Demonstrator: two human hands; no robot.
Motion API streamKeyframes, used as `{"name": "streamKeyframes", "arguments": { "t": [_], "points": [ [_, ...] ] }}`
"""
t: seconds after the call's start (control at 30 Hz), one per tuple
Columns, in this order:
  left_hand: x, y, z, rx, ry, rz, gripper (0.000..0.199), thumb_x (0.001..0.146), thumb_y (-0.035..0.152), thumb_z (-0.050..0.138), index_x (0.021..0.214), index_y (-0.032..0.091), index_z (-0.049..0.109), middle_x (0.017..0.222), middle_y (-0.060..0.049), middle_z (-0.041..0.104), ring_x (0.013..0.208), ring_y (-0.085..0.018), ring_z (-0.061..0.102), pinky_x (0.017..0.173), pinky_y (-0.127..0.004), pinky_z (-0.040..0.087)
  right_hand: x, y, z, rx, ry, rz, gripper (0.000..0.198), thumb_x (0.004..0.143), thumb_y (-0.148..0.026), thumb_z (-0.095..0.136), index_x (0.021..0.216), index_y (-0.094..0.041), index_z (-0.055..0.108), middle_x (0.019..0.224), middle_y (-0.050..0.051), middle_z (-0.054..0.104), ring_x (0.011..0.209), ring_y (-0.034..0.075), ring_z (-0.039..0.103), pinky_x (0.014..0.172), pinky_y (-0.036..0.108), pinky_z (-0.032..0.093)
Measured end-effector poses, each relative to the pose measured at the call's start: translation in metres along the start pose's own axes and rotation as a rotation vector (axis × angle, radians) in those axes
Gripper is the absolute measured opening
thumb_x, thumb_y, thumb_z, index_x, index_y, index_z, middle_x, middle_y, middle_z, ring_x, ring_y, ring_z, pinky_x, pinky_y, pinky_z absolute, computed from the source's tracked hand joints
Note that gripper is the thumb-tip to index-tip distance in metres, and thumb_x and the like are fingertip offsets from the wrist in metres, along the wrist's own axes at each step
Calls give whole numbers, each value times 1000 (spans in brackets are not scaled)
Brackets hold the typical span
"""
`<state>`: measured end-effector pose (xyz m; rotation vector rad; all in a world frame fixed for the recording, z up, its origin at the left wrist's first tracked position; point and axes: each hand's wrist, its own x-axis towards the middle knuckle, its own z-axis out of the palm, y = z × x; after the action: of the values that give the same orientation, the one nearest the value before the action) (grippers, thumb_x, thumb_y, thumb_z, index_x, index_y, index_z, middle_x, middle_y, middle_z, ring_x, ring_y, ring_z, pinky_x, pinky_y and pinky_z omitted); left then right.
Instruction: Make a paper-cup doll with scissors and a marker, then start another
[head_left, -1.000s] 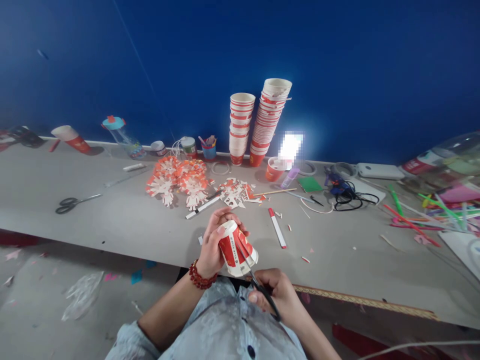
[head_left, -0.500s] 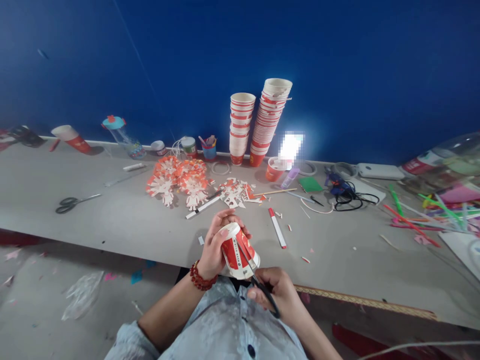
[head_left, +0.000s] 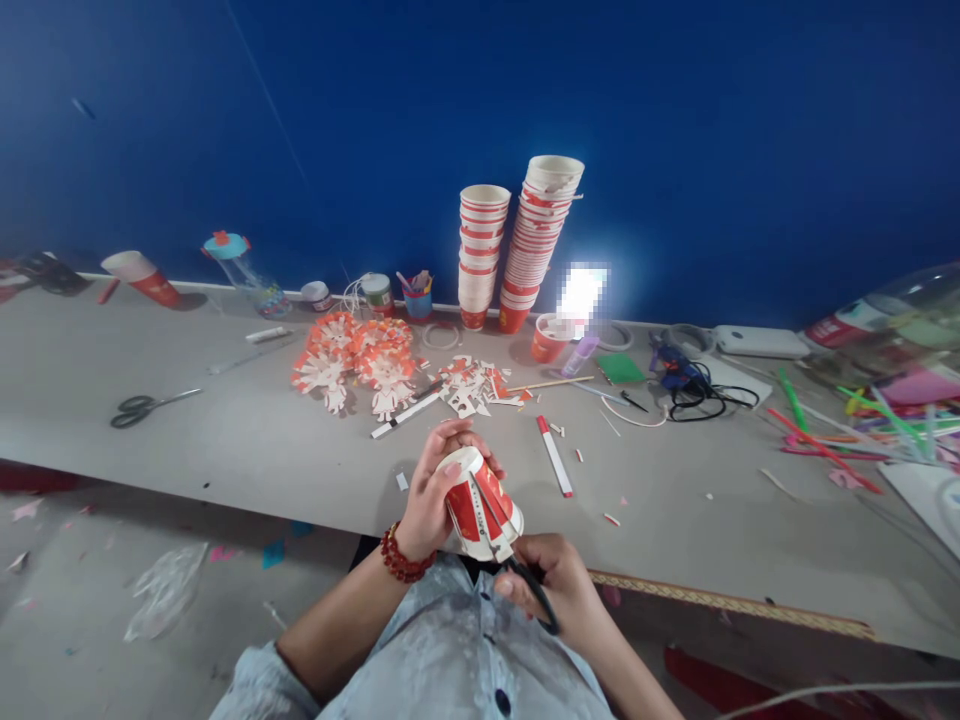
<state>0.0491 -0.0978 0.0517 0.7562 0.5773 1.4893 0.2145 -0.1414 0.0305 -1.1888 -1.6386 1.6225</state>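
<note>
My left hand (head_left: 435, 490) is closed around a red and white paper cup (head_left: 471, 515), held tilted with its base up and its rim toward me, over the table's front edge. In my right hand (head_left: 551, 580) is a pair of scissors (head_left: 531, 590) with black handles. Their blades reach up along the cup's side from the rim, beside a printed white strip. How deep the blades sit in the paper is hard to make out.
Two tall stacks of paper cups (head_left: 480, 260) stand against the blue wall. Orange and white paper cut-outs (head_left: 386, 365), paper scraps (head_left: 469, 385) and a red-capped marker (head_left: 555, 457) lie ahead of my hands. Another pair of scissors (head_left: 139, 408) lies left, colourful straws (head_left: 832, 440) right.
The cup has turned slightly in my left hand and shifted a little to the right. The scissors stay along its side, with my right hand almost unmoved.
</note>
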Motion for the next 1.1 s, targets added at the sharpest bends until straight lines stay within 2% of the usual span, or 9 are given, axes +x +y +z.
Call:
{"name": "streamKeyframes", "arguments": {
  "t": [0.27, 0.63, 0.87, 1.1],
  "points": [
    [2, 0, -4, 56, -11, 41, 39, 84, 34, 58, 121, 21, 52, 96, -6, 59, 87, -23, 63, 83, -44, 54, -1, -5, -1, -24, 6, -9, 65, 64, -75, 67, 53, -22, 30, 52, -6, 23, 48, 8, 22, 44, 23, 14],
    [2, 0, -8, 58, -32, 49, 37, 85, 31, 58, 121, 21, 53, 98, -6, 60, 90, -23, 64, 82, -42, 53, 1, -8, -5, -127, 61, -83, 62, 73, -65, 65, 52, -20, 28, 53, -7, 20, 51, 8, 18, 46, 25, 12],
    [3, 1, -9, 108, -57, 62, 39, 85, 32, 59, 121, 22, 52, 98, -7, 61, 92, -24, 64, 82, -42, 53, -3, -7, -2, -10, -31, 5, 59, 70, -66, 67, 53, -22, 32, 47, -6, 30, 46, 8, 25, 44, 23, 16],
    [3, 2, -12, 132, -68, 60, 39, 84, 33, 60, 121, 22, 52, 98, -7, 61, 91, -25, 65, 79, -41, 54, -2, -4, -4, -77, 22, -32, 60, 72, -69, 62, 52, -21, 33, 51, -6, 23, 48, 8, 22, 45, 24, 13]
  ]
}}
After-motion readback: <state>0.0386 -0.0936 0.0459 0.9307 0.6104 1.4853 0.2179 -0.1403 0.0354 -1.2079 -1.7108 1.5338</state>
